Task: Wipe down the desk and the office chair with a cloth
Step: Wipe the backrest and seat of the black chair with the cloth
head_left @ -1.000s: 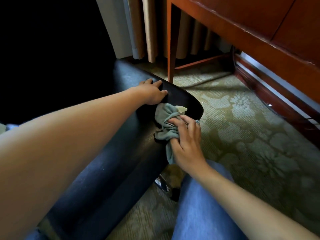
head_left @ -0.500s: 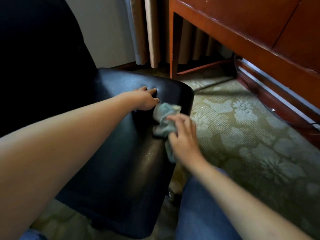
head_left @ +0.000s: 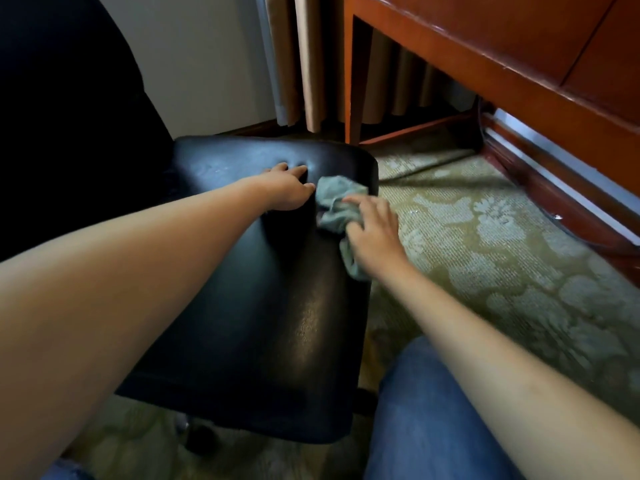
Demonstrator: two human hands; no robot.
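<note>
The office chair's black leather seat (head_left: 263, 306) fills the middle of the view, its dark backrest (head_left: 69, 116) at the left. My left hand (head_left: 284, 188) rests flat on the seat near its far edge, fingers straight. My right hand (head_left: 374, 230) grips a crumpled grey-green cloth (head_left: 332, 206) and presses it on the seat's right edge, right beside my left hand. The red-brown wooden desk (head_left: 502, 64) stands at the upper right, one leg (head_left: 351, 81) just behind the chair.
Green patterned carpet (head_left: 485, 254) spreads to the right of the chair. Beige curtains (head_left: 301, 64) hang behind, against a pale wall. My knee in blue jeans (head_left: 426, 410) is at the bottom. A chair caster (head_left: 201, 438) shows under the seat.
The view has risen and pulled back, so more of the seat shows. My right hand with the cloth has slid along the seat's right edge toward the far corner. My left hand stays on the seat.
</note>
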